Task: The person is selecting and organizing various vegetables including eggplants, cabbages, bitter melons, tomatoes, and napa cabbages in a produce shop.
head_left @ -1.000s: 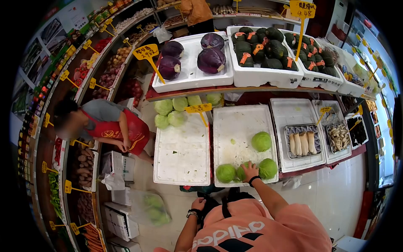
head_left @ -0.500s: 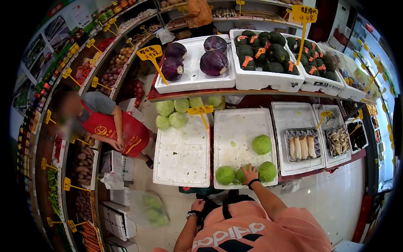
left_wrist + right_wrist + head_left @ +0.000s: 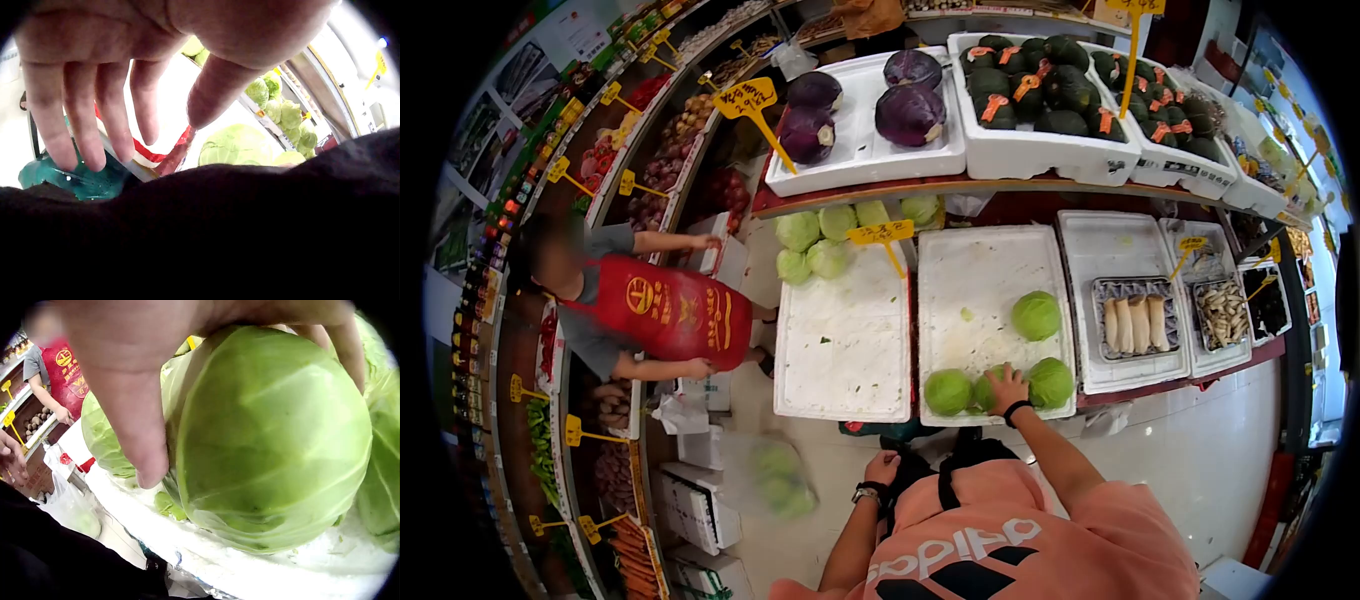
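My right hand lies over the middle green cabbage of the front row in the white foam tray. In the right wrist view the thumb presses one side of this cabbage and the fingers curl over its far side. A cabbage sits to its left, another to its right, and a third farther back. By my lap hangs my left hand, fingers loose with nothing in them, as the left wrist view shows.
Left of this tray is another foam tray, with several cabbages at its back. Purple cabbages and dark green squashes fill the shelf above. Mushrooms lie at right. A person in a red apron stands at left, near a bag of cabbages.
The person in the apron has turned and spread both arms. My view has shifted slightly. My right hand stays on the same cabbage; my left hand stays by my lap.
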A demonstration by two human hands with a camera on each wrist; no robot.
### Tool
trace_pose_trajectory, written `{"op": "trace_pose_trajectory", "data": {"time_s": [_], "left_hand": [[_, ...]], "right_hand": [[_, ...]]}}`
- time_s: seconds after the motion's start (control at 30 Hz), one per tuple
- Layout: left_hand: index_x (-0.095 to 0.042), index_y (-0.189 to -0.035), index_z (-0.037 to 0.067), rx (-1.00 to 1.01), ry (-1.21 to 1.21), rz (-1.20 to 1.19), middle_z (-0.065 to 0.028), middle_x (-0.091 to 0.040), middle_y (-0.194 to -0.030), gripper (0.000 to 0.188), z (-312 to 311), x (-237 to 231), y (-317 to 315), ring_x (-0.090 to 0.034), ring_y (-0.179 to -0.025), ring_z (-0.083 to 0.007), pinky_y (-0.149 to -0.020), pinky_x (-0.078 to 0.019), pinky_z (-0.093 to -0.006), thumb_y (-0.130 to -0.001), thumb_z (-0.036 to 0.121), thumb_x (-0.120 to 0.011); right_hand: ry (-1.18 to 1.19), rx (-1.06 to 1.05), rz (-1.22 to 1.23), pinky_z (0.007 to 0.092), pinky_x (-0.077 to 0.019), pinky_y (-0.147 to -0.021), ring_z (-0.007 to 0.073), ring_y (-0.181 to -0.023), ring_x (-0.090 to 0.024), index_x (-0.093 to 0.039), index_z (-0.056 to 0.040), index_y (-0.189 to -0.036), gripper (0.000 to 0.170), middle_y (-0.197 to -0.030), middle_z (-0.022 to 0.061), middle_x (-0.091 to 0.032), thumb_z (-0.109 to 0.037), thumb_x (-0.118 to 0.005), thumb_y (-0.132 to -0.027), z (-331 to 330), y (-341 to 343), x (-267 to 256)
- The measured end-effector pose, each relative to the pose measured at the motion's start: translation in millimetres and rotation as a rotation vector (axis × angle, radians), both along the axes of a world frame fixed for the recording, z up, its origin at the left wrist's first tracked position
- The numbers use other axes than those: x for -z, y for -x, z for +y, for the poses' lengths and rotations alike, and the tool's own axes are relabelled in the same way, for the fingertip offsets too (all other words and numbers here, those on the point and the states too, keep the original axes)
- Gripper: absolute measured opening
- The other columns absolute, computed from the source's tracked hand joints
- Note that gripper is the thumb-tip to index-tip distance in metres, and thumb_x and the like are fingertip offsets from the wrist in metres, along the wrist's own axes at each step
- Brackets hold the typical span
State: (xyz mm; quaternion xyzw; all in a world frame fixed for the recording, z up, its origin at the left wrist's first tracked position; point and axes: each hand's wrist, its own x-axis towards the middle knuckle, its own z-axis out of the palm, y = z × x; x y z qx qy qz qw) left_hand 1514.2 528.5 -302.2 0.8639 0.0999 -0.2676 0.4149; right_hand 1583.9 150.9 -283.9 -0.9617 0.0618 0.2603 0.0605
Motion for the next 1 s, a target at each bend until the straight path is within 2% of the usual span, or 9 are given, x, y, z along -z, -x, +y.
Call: {"op": "trace_pose_trajectory", "data": {"time_s": [0.23,0.37,0.57,0.73,0.8,0.83,0.9,0.93,1.0], "left_hand": [[-0.063,-0.107,0.005,-0.043,-0.024,0.006,-0.0133,-0.068,-0.101,0.032,11,-26,-19,-0.065,-0.096,-0.0258,-0.086,-0.0498,-0.0346,-0.086,0.028,-0.063],[-0.063,-0.107,0.004,-0.005,-0.039,-0.011,-0.0137,-0.068,-0.101,0.031,19,-24,-25,-0.065,-0.095,-0.0257,-0.085,-0.05,-0.0349,-0.086,0.027,-0.062],[-0.063,-0.104,0.005,0.035,0.001,0.026,-0.0135,-0.068,-0.099,0.031,43,-2,-36,-0.064,-0.094,-0.0277,-0.083,-0.0502,-0.0377,-0.085,0.029,-0.062],[-0.064,-0.103,0.008,0.037,0.026,0.014,-0.0149,-0.067,-0.101,0.032,87,16,-36,-0.064,-0.095,-0.0295,-0.083,-0.05,-0.0396,-0.084,0.033,-0.061],[-0.065,-0.102,0.009,0.109,0.107,0.005,-0.0155,-0.068,-0.098,0.036,117,52,-29,-0.064,-0.094,-0.0312,-0.083,-0.05,-0.0413,-0.084,0.038,-0.06],[-0.064,-0.103,0.009,0.095,0.11,-0.051,-0.0157,-0.068,-0.096,0.037,132,55,-21,-0.064,-0.093,-0.0306,-0.082,-0.0499,-0.0409,-0.084,0.04,-0.059],[-0.067,-0.09,0.006,0.008,0.095,-0.011,-0.0153,-0.068,-0.091,0.036,161,79,0,-0.065,-0.09,-0.0304,-0.079,-0.0502,-0.0402,-0.084,0.041,-0.058],[-0.069,-0.086,0.005,0.035,0.086,0.237,-0.0157,-0.069,-0.092,0.036,177,53,1,-0.065,-0.091,-0.0309,-0.08,-0.0499,-0.0408,-0.083,0.04,-0.059],[-0.07,-0.097,0.005,0.118,-0.042,0.315,-0.0206,-0.067,-0.101,0.037,218,93,26,-0.063,-0.1,-0.0332,-0.086,-0.0476,-0.0424,-0.082,0.035,-0.056]], "right_hand": [[0.016,-0.005,-0.013,0.0577,-0.0356,-0.1,0.0478,-0.128,-0.031,-0.026,-0.0321,-0.144,0.107,-0.148,0.0221,-0.021,-0.051,-0.084,-0.057,3,1,-5],[0.041,-0.023,-0.232,0.0583,-0.027,-0.106,0.0457,-0.134,-0.024,-0.025,-0.0254,-0.145,0.099,-0.148,0.0214,-0.02,-0.042,-0.081,-0.066,15,21,-15],[-0.148,0.206,-0.457,0.0489,-0.0307,-0.106,0.0428,-0.13,-0.03,-0.032,-0.0133,-0.141,0.087,-0.143,0.0233,-0.03,-0.016,-0.078,-0.067,38,72,-39],[-0.101,0.409,-0.361,0.0489,-0.0305,-0.105,0.0413,-0.126,-0.035,-0.036,-0.0077,-0.136,0.078,-0.136,0.0242,-0.036,-0.018,-0.076,-0.069,50,132,-34],[-0.035,0.376,-0.369,0.0486,-0.0302,-0.106,0.0446,-0.126,-0.033,-0.034,0.001,-0.134,0.081,-0.134,0.0271,-0.037,-0.028,-0.076,-0.071,37,176,8],[-0.049,0.462,-0.254,0.0484,-0.029,-0.107,0.046,-0.126,-0.032,-0.035,-0.0016,-0.134,0.083,-0.134,0.0281,-0.037,-0.032,-0.077,-0.07,33,192,19],[-0.07,0.533,-0.184,0.0472,-0.0373,-0.102,0.0426,-0.12,-0.042,-0.042,-0.0087,-0.129,0.076,-0.124,0.0273,-0.047,-0.034,-0.079,-0.067,36,224,25],[-0.073,0.617,-0.157,0.0463,-0.0434,-0.096,0.0408,-0.113,-0.049,-0.045,-0.0082,-0.126,0.072,-0.12,0.0248,-0.051,-0.035,-0.079,-0.068,39,242,27],[-0.1,0.764,-0.042,0.0438,-0.0467,-0.092,0.0365,-0.106,-0.057,-0.053,-0.0078,-0.123,0.066,-0.114,0.0208,-0.059,-0.038,-0.077,-0.07,48,266,20]]}}
